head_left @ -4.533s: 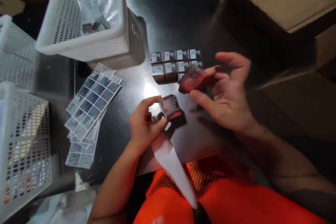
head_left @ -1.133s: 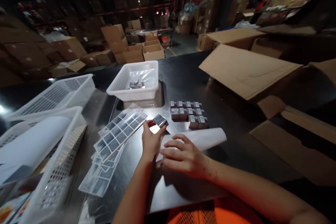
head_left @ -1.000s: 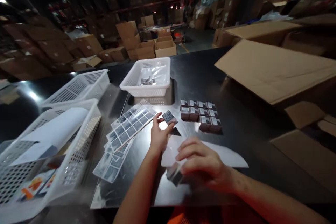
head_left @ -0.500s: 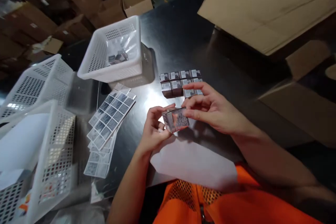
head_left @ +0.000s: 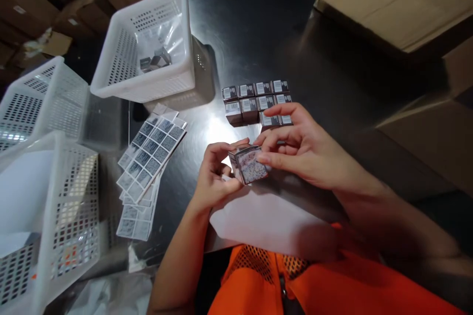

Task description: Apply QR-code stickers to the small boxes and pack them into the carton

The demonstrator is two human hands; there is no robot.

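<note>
Holding a small box [head_left: 250, 167] tilted above the bench [head_left: 244, 34], gripped between the left fingers [head_left: 218, 150] and thumb, parted only to its width. On the other side, right fingers [head_left: 272, 159] drawn nearly together at the box's right edge; impossible to tell whether pinching or merely pressing. Liable to twist or drop out of the left fingers if pushed hard from the right, being held mainly near one side. Likely to dent if squeezed too tightly, judging by the thin-looking walls. Just ahead of the right fingers, close-set rows of boxes [head_left: 250, 108]: apt to be knocked askew by a stray knuckle. Beneath both hands, a white sheet [head_left: 258, 214], easily creased or dragged by a lowered wrist. Left of the left fingers, loosely overlapped label sheets [head_left: 150, 153], prone to sliding if brushed.
</note>
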